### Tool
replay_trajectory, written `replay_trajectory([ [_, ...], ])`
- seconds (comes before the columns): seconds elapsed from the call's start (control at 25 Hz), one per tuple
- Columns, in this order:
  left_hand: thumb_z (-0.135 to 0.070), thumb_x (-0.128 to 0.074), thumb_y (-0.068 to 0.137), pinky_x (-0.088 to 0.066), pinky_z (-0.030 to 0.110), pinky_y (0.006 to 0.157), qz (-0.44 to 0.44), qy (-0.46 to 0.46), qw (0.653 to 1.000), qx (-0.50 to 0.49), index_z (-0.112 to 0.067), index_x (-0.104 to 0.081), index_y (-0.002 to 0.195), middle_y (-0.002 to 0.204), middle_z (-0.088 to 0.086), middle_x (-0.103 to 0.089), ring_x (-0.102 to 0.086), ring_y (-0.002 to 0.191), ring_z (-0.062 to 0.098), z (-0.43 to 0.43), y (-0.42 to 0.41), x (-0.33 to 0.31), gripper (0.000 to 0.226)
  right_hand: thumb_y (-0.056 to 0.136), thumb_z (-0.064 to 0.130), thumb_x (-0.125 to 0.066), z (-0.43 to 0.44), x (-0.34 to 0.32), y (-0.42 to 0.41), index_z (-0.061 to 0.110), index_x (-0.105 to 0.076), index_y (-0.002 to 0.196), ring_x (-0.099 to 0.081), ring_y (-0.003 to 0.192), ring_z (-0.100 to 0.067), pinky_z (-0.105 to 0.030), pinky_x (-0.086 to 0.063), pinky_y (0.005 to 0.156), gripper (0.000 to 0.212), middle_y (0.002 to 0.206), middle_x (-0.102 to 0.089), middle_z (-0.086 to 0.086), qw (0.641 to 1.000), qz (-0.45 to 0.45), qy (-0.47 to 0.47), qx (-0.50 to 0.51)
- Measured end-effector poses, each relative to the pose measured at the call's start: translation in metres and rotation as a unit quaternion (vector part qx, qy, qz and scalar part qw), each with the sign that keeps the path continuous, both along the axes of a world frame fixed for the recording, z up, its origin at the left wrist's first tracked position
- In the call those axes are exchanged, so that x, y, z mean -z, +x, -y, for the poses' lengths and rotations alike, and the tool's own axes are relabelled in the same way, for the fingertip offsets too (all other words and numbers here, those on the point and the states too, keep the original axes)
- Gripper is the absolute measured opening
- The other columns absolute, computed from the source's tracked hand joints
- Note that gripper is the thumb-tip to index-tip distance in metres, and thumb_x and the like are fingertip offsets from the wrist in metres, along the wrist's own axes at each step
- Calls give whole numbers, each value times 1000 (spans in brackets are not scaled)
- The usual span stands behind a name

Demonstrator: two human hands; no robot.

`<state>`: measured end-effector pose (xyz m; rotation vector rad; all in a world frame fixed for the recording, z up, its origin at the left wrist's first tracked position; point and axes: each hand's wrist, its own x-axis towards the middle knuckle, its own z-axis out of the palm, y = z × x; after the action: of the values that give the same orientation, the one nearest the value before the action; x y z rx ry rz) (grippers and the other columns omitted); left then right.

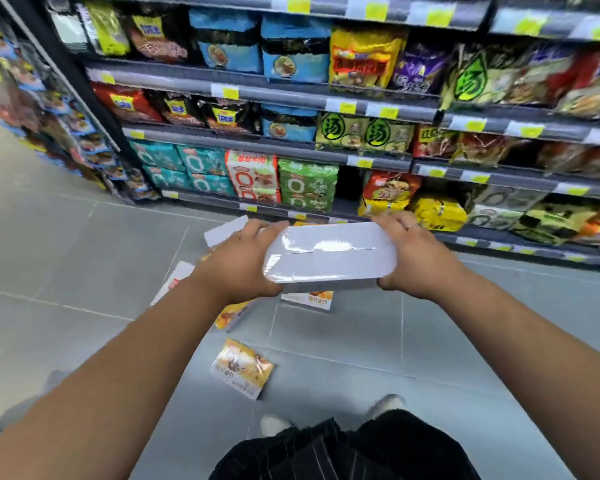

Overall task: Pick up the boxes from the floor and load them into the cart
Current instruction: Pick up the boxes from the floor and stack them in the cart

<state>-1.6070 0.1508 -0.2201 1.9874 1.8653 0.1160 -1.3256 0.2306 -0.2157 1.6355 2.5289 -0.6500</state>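
A long white glossy box (329, 252) is held level above the floor, its plain side up. My left hand (241, 263) grips its left end and my right hand (414, 252) grips its right end, fingers curled over the far edge. Below on the grey tiles lie more boxes: a white one (222, 230) behind my left hand, another (174, 282) under my left wrist, a yellow-printed one (231, 317), one partly hidden under the held box (309, 298), and an orange-printed one (241, 368) nearest my feet. No cart is in view.
Store shelves (291, 147) packed with noodle packs run across the back and right, their bottom ledge close behind the boxes. A second shelf unit (49, 109) stands at the left. Grey tiled floor (59, 254) spreads to the left. My shoes (274, 424) stand near the bottom.
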Motion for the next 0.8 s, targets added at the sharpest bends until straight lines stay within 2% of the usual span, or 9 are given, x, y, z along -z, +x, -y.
replay_trajectory([
  [0.28, -53, -77, 64, -43, 38, 98, -11, -1, 988, 151, -32, -16, 152, 139, 0, -33, -45, 122, 26, -80, 186, -18, 110, 60, 30, -82, 5, -10, 195, 32, -28, 144, -49, 111, -32, -43, -50, 89, 100, 137, -29, 1, 990, -16, -5, 143],
  [0.6, -51, -80, 65, -42, 34, 97, -2, -22, 955, 295, -32, -19, 150, 133, -3, -35, -43, 120, 22, -158, 434, -29, 106, 63, 33, -81, 7, -38, 436, 32, -26, 145, -44, 123, -30, -42, -48, 96, 99, 142, -30, -2, 969, 15, -4, 247],
  [0.8, -48, -80, 64, -39, 29, 98, -12, -30, 927, 373, -32, -21, 150, 135, -2, -34, -43, 121, 21, -218, 567, -26, 106, 63, 37, -80, -2, -27, 553, 33, -26, 146, -43, 122, -30, -40, -45, 98, 100, 141, -33, -2, 945, -10, -8, 327],
])
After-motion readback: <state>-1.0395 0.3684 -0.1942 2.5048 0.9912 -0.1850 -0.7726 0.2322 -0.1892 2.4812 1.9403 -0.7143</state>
